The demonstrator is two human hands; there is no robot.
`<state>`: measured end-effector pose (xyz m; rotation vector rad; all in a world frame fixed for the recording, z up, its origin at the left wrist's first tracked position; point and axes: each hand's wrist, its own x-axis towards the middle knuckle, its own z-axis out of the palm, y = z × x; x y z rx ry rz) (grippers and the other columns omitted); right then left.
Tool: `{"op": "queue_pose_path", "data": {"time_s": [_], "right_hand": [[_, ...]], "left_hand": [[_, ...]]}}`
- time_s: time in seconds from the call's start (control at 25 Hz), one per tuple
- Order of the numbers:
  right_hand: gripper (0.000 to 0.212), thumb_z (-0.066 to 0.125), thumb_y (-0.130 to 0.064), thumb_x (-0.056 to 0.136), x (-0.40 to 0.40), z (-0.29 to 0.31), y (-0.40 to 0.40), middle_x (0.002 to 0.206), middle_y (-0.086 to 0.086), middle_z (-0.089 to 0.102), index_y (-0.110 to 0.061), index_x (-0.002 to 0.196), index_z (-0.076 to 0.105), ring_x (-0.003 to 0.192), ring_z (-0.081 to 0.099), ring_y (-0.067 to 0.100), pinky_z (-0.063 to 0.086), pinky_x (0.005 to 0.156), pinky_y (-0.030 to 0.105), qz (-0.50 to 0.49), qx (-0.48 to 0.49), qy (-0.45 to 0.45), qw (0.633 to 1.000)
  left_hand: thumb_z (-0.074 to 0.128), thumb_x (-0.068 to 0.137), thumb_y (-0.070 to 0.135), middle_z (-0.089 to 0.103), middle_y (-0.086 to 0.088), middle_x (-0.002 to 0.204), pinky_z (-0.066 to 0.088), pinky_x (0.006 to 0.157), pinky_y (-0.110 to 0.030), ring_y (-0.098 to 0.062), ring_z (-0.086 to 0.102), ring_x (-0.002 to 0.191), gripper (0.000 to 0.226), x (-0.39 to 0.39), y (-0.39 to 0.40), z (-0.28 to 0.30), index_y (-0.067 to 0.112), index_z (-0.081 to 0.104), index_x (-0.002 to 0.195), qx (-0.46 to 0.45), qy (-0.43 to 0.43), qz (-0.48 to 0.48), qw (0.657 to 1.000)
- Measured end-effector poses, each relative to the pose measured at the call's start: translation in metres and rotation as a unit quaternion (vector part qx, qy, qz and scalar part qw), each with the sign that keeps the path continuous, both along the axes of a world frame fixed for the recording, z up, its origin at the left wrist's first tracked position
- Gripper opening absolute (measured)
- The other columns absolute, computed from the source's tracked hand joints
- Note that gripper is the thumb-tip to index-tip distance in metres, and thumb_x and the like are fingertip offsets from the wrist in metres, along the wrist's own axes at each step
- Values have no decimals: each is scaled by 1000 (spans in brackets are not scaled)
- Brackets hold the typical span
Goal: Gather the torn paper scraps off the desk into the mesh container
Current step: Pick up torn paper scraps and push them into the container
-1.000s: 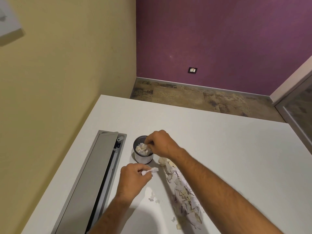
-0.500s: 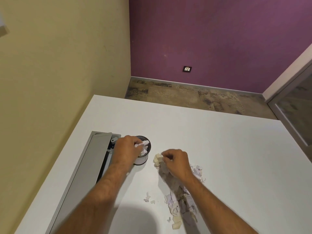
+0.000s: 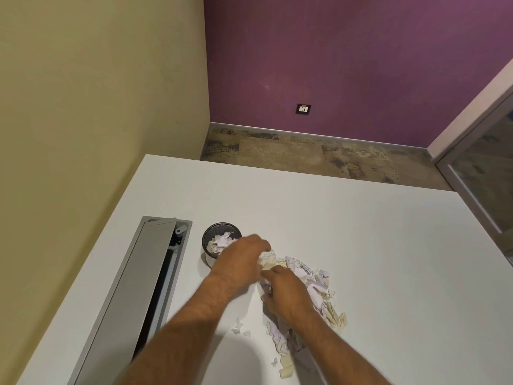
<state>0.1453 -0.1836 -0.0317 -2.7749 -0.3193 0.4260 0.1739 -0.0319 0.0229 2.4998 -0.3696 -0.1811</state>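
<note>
Left hand [image 3: 238, 262] back off the cup [image 3: 220, 243] now, down at the near end of the scraps [image 3: 308, 284], fingers curled over a wad of paper, looks like pinching it. Right hand [image 3: 288, 293] planted on the pile just beside it, fingers curled down into the shreds, apparently gripping some too, though the fingertips are hidden. Half a second ago was dumping a pinch into the cup with the left; that load's in, so next grab is underway. Cup sitting just left of the hands, maybe half full. Plenty still on the desk [image 3: 388, 245]: main heap running back toward the body, few strays [image 3: 240, 327] off to the left. Cable tray [image 3: 144, 273] further left.
</note>
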Motion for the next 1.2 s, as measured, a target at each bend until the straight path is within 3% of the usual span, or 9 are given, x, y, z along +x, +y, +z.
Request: {"op": "queue_pose_path", "data": {"time_s": [0.12,0.24,0.6,0.8,1.0,1.12,1.2], "right_hand": [[34,56,-15,81,-1,-10,5,102,-1,61,-26,111,65,92,60,24,52,70,33,7,-14,-10,1000],[32,54,-13,82,-3,-17,6,103,2,65,-23,109,69,91,61,26,53,71,33,36,-22,-21,999],[38,48,-12,74,-12,-15,-3,94,3,70,-20,103,73,84,65,26,53,72,31,61,16,-33,997],[29,57,-18,70,-16,0,-14,88,-5,74,-21,91,76,76,67,13,52,70,21,-23,139,-17,990],[12,78,-12,70,0,21,-12,76,-8,75,-21,78,78,69,69,4,57,67,20,-128,315,-58,939],[12,81,-8,70,18,50,3,76,-7,75,-17,79,79,68,68,2,54,65,15,-131,365,-75,919],[11,81,-9,71,31,66,17,75,-8,74,-16,79,79,68,67,3,53,65,15,-110,372,-81,918]], "left_hand": [[59,80,1,47,2,131,48,93,-42,-24,49,116,59,-9,-9,-27,26,46,132,87,58,-38,994],[55,80,-2,40,0,135,48,90,-44,-29,44,117,64,-13,-9,-52,28,41,134,137,97,-35,985],[62,87,21,58,-3,117,49,88,-36,-25,57,108,25,-21,-4,-77,22,65,112,125,89,12,988],[56,90,25,64,1,111,48,86,-31,-21,61,103,20,-38,1,-76,22,68,106,82,73,58,992],[49,86,19,67,0,107,49,83,-30,-22,63,97,25,-53,6,-73,20,70,101,96,63,65,991],[47,80,15,69,-1,103,48,79,-30,-25,64,94,28,-62,7,-72,17,70,97,92,69,80,990],[49,75,16,72,0,96,46,73,-26,-22,65,88,27,-69,9,-69,17,71,91,37,66,112,991]]}}
